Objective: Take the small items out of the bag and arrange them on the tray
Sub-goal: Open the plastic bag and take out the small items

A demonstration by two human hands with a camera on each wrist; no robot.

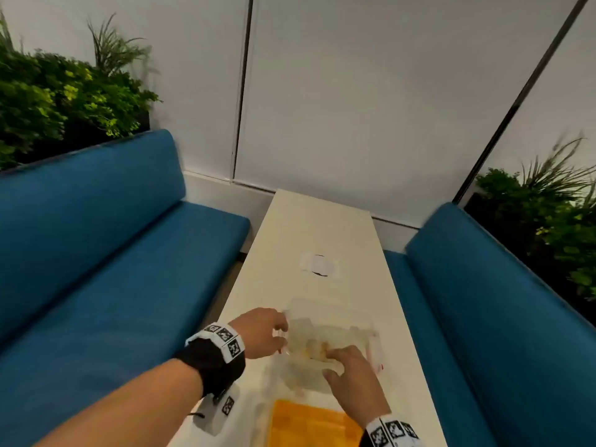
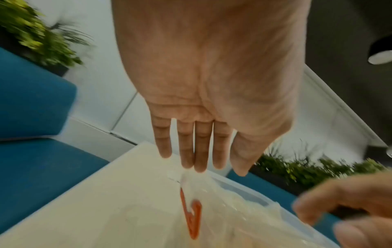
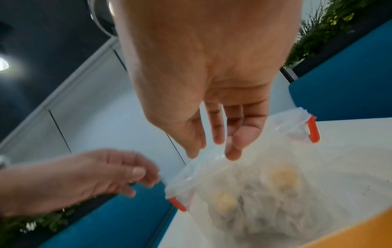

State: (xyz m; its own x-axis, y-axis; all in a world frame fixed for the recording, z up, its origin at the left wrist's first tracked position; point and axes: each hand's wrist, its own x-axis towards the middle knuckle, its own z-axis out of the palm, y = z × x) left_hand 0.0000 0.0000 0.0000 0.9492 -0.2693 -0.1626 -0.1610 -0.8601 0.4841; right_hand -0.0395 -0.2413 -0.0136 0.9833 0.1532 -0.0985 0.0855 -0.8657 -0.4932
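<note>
While both hands work at its mouth, the clear crinkly plastic bag (image 1: 325, 337) w/ red-orange drawstring handles (image 3: 313, 129) lies on the long white surface (image 1: 322, 227), near the front edge, roughly midway betw. the long sides. Blurry pale-yellow small items (image 3: 282, 177) show through the plastic; they're inside the bag, exact shape can't be made out.

Left hand (image 1: 261, 333) sits at the bag's left rim, close to the surface's left edge. In the left wrist view its fingers (image 2: 203, 147) hang straight and together, tips just above or at the plastic by one red handle (image 2: 191, 216); contact can't be told for sure, and nothing is gripped, so it reads as released.

Right hand (image 1: 351, 369) is at the bag's near rim, fingers loosely bent downward. Right wrist view shows thumb and fingertips (image 3: 233, 151) apart, at the plastic's top edge; no pinch visible, hand relaxed, not clenched.

Flat orange tray (image 1: 316, 427) lies on the surface at the front edge, just nearer than the bag; the bag's near end seems to overlap its far rim.

Further along the surface, a small white patch w/ dark marks (image 1: 319, 265), well apart from the bag. Blue upholstered benches (image 1: 106, 259) flank both long sides, green plants (image 1: 58, 95) behind them.
</note>
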